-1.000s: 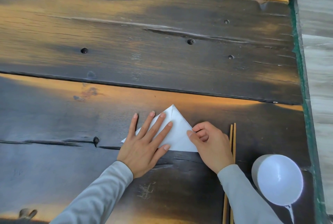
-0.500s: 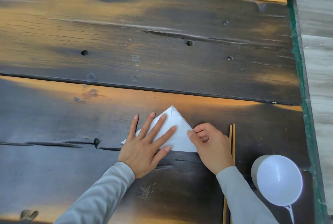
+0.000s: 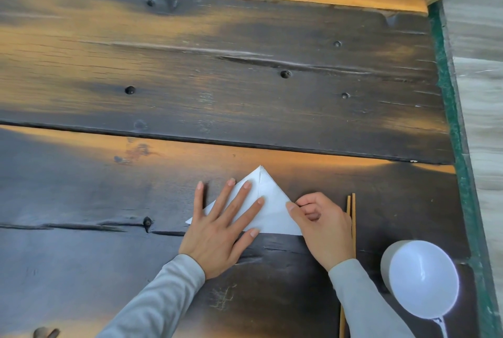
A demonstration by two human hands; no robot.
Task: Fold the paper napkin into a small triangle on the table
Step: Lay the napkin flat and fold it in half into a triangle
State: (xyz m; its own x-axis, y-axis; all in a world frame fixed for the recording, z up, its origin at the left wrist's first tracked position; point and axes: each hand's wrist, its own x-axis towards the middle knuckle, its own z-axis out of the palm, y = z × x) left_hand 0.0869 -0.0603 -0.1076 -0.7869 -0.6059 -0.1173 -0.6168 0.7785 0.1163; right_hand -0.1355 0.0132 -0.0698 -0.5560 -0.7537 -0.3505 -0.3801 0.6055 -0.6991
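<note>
Paper napkin (image 3: 268, 208) already triangle, flat on desk (image 3: 245, 87) just left of chopsticks (image 3: 351, 215) — left hand (image 3: 220, 229) splayed, pressing it; right hand (image 3: 321, 224) curled, pinching right edge. Smaller fold likely left.

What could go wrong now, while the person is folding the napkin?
1. The right hand works at the right corner of the napkin, close beside the chopsticks; it may knock them.
2. The left hand presses only the napkin's left half; if it slips, the layers could shift and the crease go crooked.
3. The white bowl sits near the right sleeve and might be bumped.
</note>
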